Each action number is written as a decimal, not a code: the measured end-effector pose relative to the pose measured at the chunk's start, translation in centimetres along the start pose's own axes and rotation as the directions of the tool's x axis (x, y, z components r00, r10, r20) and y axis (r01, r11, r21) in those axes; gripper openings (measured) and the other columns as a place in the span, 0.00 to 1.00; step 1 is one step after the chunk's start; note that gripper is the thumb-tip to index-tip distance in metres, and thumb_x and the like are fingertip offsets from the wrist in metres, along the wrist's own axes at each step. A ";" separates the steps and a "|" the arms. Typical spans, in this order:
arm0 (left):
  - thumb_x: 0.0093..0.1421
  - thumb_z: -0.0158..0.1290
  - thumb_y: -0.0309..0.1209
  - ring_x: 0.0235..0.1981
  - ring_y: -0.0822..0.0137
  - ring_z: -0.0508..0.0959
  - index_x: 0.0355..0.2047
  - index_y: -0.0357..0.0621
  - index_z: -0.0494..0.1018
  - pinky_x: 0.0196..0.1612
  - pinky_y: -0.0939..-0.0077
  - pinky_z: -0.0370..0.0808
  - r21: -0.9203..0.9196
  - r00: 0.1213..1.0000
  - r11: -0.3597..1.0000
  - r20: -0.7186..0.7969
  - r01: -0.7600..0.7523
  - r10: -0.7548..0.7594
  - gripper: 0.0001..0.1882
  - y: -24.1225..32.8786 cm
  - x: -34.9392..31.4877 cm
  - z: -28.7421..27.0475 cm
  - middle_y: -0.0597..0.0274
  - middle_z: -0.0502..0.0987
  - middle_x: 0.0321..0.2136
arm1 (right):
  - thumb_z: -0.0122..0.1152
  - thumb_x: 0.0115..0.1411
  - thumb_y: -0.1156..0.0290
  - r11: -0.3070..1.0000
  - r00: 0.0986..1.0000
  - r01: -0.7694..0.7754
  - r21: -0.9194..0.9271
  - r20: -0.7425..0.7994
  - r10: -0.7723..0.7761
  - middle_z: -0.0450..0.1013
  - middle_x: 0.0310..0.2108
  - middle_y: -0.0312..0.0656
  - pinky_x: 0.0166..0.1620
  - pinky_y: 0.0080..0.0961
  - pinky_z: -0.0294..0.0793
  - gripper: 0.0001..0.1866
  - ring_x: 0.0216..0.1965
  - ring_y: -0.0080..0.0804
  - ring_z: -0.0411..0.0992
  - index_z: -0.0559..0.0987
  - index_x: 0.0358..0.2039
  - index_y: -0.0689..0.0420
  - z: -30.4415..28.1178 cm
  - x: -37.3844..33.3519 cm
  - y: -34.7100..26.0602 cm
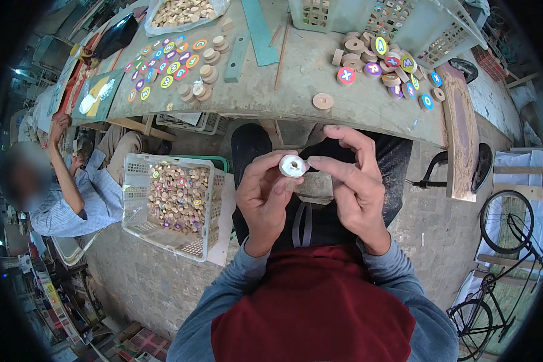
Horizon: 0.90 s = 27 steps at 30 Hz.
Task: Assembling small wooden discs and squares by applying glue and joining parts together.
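Note:
Above my lap, my left hand (264,196) pinches a small round wooden disc (292,166) between thumb and fingers. White paste, like glue, coats its upper face around a dark centre hole. My right hand (353,181) has its fingers apart, and the tip of one stretched finger is at the disc's right rim. Ahead on the workbench (253,96) lies a single wooden disc with a small hole (323,101). Further right is a heap of wooden discs (392,63), several bearing coloured letter faces. Coloured round letter pieces (166,66) spread over the bench's left part, beside short stacks of plain discs (209,73).
A white crate (205,232) full of wooden discs stands left of my legs. A plastic bag of wooden pieces (181,13) and a pale basket (452,36) sit at the bench's back. Another person (90,187) sits at the left. A bicycle (504,265) stands right.

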State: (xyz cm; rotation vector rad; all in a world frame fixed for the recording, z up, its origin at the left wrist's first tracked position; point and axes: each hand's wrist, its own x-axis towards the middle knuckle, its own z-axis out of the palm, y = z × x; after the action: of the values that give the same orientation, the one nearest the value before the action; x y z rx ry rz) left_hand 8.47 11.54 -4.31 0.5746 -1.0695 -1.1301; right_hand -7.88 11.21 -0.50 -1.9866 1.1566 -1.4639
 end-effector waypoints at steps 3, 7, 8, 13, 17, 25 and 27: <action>0.63 0.51 0.19 0.46 0.63 0.78 0.50 0.32 0.67 0.46 0.74 0.80 -0.043 1.000 0.999 -0.025 0.013 -0.014 0.15 0.0 0.0 0.0 0.46 0.73 0.50 | 0.50 0.43 0.84 0.999 1.000 0.019 -0.027 0.020 -0.019 0.67 0.55 0.51 0.58 0.37 0.62 0.24 0.54 0.46 0.64 0.83 0.41 0.55 0.1 0.1 -0.3; 0.64 0.50 0.20 0.45 0.63 0.79 0.51 0.31 0.67 0.44 0.74 0.79 -0.044 0.999 0.999 -0.040 0.024 -0.026 0.15 0.1 0.1 0.1 0.47 0.74 0.49 | 0.51 0.43 0.86 0.998 0.997 0.054 -0.011 0.046 -0.054 0.67 0.54 0.50 0.58 0.37 0.62 0.24 0.54 0.46 0.65 0.83 0.41 0.55 0.2 0.1 -0.4; 0.64 0.50 0.20 0.44 0.62 0.79 0.51 0.32 0.67 0.44 0.74 0.79 -0.074 0.999 0.997 -0.042 0.027 -0.030 0.16 0.1 0.1 0.1 0.47 0.74 0.49 | 0.51 0.44 0.87 0.998 0.996 0.065 0.019 0.054 -0.066 0.67 0.54 0.50 0.58 0.36 0.63 0.23 0.54 0.45 0.65 0.83 0.41 0.57 0.2 0.2 -0.4; 0.63 0.51 0.20 0.44 0.62 0.79 0.53 0.32 0.66 0.43 0.74 0.77 -0.188 0.992 0.977 -0.046 0.103 -0.114 0.18 0.1 0.2 -0.1 0.47 0.75 0.48 | 0.46 0.50 0.88 0.918 0.997 -0.083 0.387 0.026 0.079 0.67 0.51 0.49 0.56 0.30 0.65 0.19 0.52 0.38 0.68 0.79 0.40 0.62 0.2 -0.1 0.0; 0.62 0.51 0.19 0.43 0.63 0.78 0.53 0.33 0.67 0.44 0.73 0.76 -0.212 0.990 0.971 -0.066 0.108 -0.125 0.18 0.2 0.6 -0.1 0.48 0.75 0.48 | 0.51 0.51 0.85 0.982 0.992 -0.019 0.188 -0.120 0.042 0.71 0.46 0.52 0.53 0.32 0.68 0.19 0.47 0.42 0.71 0.77 0.45 0.63 -0.1 0.5 0.6; 0.47 0.62 0.19 0.40 0.60 0.78 0.42 0.42 0.76 0.47 0.69 0.71 0.704 0.916 0.629 0.077 -0.329 0.394 0.19 -0.4 5.9 -1.1 0.59 0.80 0.41 | 0.58 0.52 0.81 0.967 0.992 -0.036 -0.252 -0.130 0.004 0.73 0.42 0.49 0.49 0.38 0.68 0.24 0.44 0.46 0.69 0.72 0.52 0.62 -1.4 4.1 2.8; 0.46 0.64 0.23 0.41 0.62 0.76 0.40 0.46 0.77 0.50 0.66 0.65 0.836 0.893 0.436 0.131 -0.332 0.430 0.18 -0.8 7.5 -0.4 0.64 0.81 0.40 | 0.60 0.52 0.79 0.946 0.996 -0.070 -0.317 -0.071 0.050 0.73 0.43 0.47 0.49 0.37 0.67 0.26 0.42 0.44 0.69 0.72 0.54 0.60 -1.2 4.7 3.2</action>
State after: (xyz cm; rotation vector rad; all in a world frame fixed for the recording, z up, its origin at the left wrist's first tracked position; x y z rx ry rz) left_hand 8.81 4.25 -2.20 1.0705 -1.5554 -0.0731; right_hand -9.73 5.80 0.35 -2.1020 1.5519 -1.3864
